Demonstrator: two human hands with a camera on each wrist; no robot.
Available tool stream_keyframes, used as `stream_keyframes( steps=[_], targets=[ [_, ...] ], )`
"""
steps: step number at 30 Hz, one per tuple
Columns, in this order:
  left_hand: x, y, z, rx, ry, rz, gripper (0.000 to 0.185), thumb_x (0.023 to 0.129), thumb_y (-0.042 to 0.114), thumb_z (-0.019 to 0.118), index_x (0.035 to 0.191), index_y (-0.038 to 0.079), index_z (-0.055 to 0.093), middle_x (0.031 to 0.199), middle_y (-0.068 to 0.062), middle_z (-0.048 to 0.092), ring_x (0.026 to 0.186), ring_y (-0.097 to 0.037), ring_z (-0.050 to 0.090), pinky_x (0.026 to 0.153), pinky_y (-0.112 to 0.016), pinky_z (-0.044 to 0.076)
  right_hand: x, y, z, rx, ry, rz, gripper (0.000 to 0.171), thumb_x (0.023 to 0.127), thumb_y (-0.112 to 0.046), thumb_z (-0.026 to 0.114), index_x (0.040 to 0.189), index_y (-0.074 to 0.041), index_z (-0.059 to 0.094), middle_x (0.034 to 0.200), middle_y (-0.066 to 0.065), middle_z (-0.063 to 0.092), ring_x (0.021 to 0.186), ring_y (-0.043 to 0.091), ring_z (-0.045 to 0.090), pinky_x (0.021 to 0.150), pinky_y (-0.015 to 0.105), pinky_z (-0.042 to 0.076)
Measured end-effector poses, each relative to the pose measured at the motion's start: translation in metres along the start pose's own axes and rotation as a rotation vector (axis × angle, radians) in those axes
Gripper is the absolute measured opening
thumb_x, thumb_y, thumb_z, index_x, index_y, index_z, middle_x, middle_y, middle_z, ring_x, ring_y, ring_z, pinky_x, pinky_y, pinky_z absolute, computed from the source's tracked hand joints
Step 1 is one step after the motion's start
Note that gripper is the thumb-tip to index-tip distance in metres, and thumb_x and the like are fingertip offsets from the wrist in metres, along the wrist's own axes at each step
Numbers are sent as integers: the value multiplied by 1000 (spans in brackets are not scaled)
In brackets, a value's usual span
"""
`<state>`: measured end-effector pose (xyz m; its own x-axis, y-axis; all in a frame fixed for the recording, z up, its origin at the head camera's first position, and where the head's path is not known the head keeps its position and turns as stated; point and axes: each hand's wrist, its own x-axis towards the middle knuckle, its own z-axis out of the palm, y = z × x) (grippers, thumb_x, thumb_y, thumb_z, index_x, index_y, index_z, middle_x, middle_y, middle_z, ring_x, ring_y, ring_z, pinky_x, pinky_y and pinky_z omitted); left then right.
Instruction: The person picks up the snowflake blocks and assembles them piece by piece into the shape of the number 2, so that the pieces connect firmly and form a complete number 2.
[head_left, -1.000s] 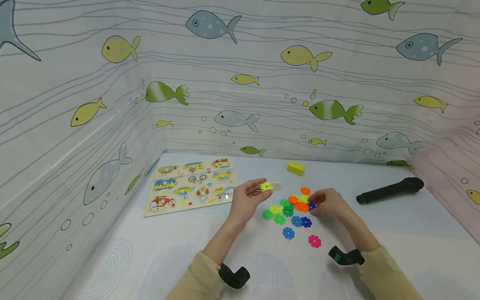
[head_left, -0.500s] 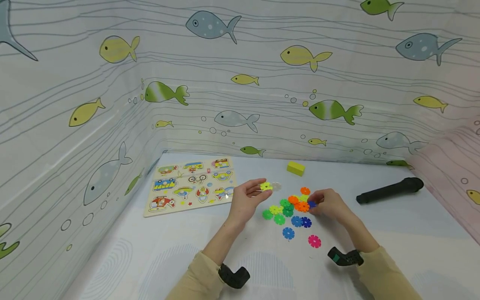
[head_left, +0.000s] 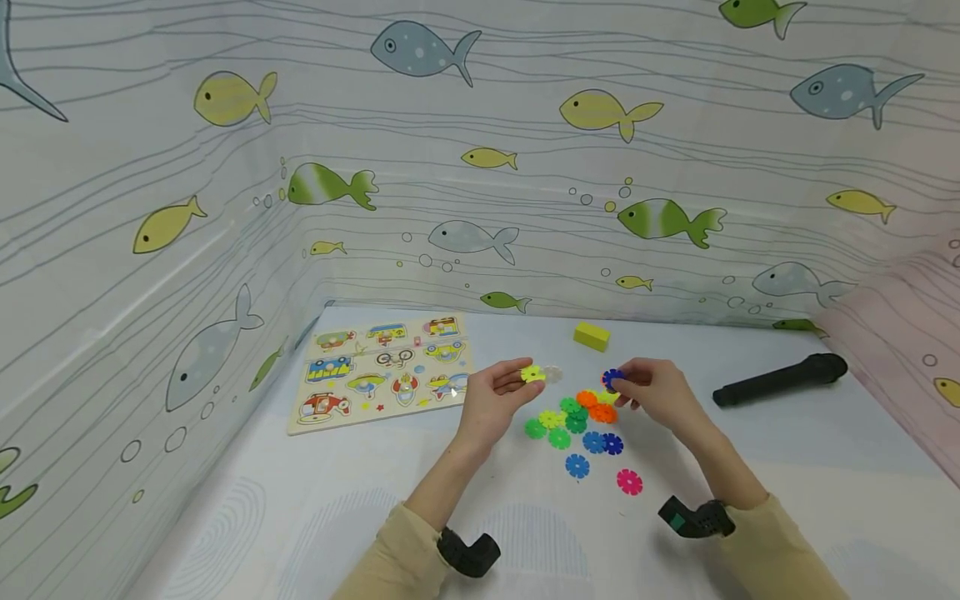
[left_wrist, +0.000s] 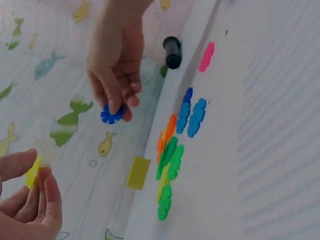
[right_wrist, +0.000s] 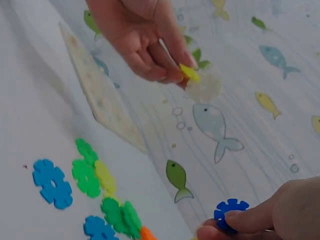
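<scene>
Above the pile of colored discs (head_left: 581,421), your right hand (head_left: 654,393) pinches a dark blue disc (head_left: 612,379) between thumb and fingertips, clear of the table (head_left: 300,517). Your left hand (head_left: 495,398) pinches a joined yellow disc (head_left: 532,372) and clear disc (head_left: 552,374), also raised. Both hands near each other, not touching. Puzzle board (head_left: 382,371) lies to the left.
</scene>
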<state>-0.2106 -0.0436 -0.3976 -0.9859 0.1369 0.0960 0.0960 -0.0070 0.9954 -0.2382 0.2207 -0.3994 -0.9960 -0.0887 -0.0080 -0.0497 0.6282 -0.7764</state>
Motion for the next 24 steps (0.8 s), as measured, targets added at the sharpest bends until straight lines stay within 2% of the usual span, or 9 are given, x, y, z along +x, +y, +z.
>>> stream_keyframes(
  steps=[4,10,14,19,24],
  targets=[
    [0,1,0,1,3,-6,40,91,16,74,130,6,65,120,-13,68,100,-17,66,88,-23,56,-4,-13,1,114,-11,-29,32,100,-19,62,127,-2,58,104,19,73,86,28,71,74,21,57],
    [0,1,-1,5,3,-9,40,92,17,74,130,6,65,119,-14,68,99,-16,65,88,-23,56,-12,-29,4,236,-20,-51,36,100,-20,61,133,-4,55,102,15,73,83,21,70,77,22,58],
    [0,0,0,12,3,-6,41,92,18,74,130,6,65,119,-13,68,98,-16,65,89,-24,56,-17,-34,7,232,-38,-84,34,100,-18,61,132,-6,58,103,16,71,87,26,69,80,24,58],
    [-1,0,0,21,5,-6,41,92,19,74,129,7,65,119,-13,69,99,-15,65,89,-24,56,-19,-37,12,214,-63,-85,36,100,-14,60,135,-9,59,111,15,70,99,31,69,90,34,58],
    [-2,2,0,27,6,5,41,92,19,73,130,6,65,119,-13,69,100,-16,65,89,-25,56,-20,-39,15,234,-92,-72,42,99,-9,61,140,-5,56,116,17,69,104,32,69,89,31,58]
  ],
)
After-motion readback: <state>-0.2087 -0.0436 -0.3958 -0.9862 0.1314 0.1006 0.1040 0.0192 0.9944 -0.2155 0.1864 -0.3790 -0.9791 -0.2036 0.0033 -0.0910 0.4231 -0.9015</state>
